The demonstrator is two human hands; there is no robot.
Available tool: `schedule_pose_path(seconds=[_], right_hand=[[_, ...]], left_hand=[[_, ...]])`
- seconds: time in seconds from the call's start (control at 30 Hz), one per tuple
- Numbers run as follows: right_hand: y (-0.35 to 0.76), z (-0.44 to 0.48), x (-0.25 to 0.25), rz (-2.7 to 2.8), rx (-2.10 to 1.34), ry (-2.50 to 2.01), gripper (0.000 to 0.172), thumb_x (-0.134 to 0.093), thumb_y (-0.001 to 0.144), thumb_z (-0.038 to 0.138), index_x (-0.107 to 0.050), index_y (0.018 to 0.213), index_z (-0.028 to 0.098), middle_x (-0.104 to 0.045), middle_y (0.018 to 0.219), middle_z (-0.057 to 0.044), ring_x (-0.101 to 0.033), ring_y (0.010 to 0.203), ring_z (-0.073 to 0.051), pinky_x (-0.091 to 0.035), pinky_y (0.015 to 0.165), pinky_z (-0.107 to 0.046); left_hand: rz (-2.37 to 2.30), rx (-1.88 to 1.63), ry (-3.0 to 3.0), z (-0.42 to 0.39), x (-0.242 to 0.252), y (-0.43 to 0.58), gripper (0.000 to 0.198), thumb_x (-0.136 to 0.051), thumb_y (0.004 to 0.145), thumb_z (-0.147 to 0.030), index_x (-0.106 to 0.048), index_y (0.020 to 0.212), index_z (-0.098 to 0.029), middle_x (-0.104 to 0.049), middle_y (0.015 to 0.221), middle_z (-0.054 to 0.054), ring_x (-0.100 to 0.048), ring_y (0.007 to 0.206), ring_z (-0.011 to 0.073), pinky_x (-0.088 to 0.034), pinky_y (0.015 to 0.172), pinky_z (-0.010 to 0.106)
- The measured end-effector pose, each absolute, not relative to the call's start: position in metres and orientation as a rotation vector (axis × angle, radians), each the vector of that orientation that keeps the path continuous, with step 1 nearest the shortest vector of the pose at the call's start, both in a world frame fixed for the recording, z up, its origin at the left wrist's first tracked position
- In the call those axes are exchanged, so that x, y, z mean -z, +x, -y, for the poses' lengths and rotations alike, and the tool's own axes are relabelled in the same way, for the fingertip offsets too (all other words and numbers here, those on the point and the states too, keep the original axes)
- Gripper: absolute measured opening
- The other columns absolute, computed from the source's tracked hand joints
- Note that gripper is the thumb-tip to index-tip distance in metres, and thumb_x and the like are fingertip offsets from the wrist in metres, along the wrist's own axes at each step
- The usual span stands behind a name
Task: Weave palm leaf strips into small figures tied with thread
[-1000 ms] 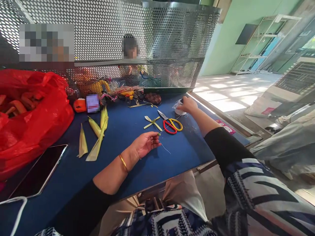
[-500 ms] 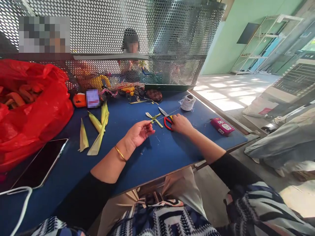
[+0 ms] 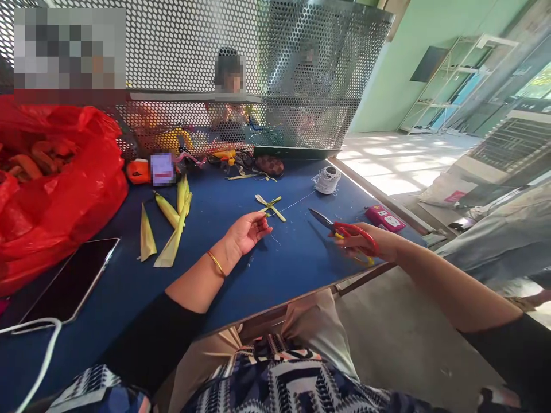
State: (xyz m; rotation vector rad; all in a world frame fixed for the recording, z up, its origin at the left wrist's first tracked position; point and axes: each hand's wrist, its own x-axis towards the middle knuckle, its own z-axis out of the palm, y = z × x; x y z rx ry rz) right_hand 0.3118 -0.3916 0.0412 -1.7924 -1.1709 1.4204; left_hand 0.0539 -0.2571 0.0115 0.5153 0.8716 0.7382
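Note:
Near the table's middle, my left hand (image 3: 249, 232) is closed in a pinch on one arm of a cross-shaped piece of pale green husk strips (image 3: 270, 205). White string (image 3: 297, 202) runs from that piece to a string spool (image 3: 327, 180) further back, and a loose end trails below my fingers. My right hand (image 3: 365, 241) is wrapped round the red and yellow handles of a pair of scissors (image 3: 323, 219), held to the right above the table. Their blades point left, toward the string but apart from it, and look closed.
Several husk leaves (image 3: 174, 223) lie at left, beside a phone (image 3: 69, 284) with a white cable. A red plastic bag (image 3: 94, 172) bulges at far left. A magenta packet (image 3: 384, 218) sits near the right edge. Behind the table stands a perforated metal screen (image 3: 181, 63), with people beyond it.
My right hand has picked up the scissors from the table and brought them right and nearer to me. My left hand stays almost still at the husk cross.

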Motion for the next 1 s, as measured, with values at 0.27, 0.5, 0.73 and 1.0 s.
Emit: schedule_pose_path(seconds=[0.27,0.5,0.73,1.0], right_hand=[[0.279,0.373,-0.037,0.931,-1.554,-1.7,0.038,-0.052,0.091,0.057,-0.06,0.092,0.02,-0.055,0.065,0.003,-0.05,0.049,-0.008,-0.058,0.061,-0.029],[0.269,0.337,-0.033,1.058,-1.432,-1.785,0.043,-0.05,0.089,0.062,-0.059,0.083,0.021,-0.05,0.057,0.005,-0.041,0.041,-0.008,-0.057,0.057,-0.031],[0.281,0.33,-0.025,1.351,-0.891,-2.193,0.036,-0.057,0.087,0.052,-0.065,0.085,0.016,-0.058,0.059,-0.001,-0.053,0.049,-0.014,-0.05,0.054,-0.03],[0.28,0.345,-0.034,1.961,0.037,-2.737,0.029,-0.053,0.09,0.027,-0.068,0.107,0.009,-0.071,0.103,-0.024,-0.068,0.099,-0.035,-0.05,0.073,-0.038]], left_hand=[[-0.874,-0.759,0.537,0.263,-0.019,0.054,0.028,-0.048,0.087,-0.004,-0.058,0.062,-0.011,-0.057,0.05,0.001,-0.054,0.044,0.0083,-0.054,0.051,0.021],[-0.888,-0.738,0.554,0.263,-0.019,0.055,0.023,-0.051,0.085,-0.004,-0.059,0.065,-0.011,-0.057,0.051,0.0,-0.055,0.043,0.0079,-0.055,0.052,0.021],[-0.895,-0.717,0.538,0.261,-0.015,0.054,0.022,-0.052,0.084,-0.003,-0.059,0.065,-0.012,-0.058,0.051,0.0,-0.055,0.044,0.0076,-0.055,0.055,0.021],[-0.865,-0.579,0.651,0.264,-0.026,0.047,0.026,-0.05,0.088,-0.005,-0.059,0.064,-0.01,-0.059,0.055,0.002,-0.055,0.046,0.0078,-0.054,0.055,0.021]])
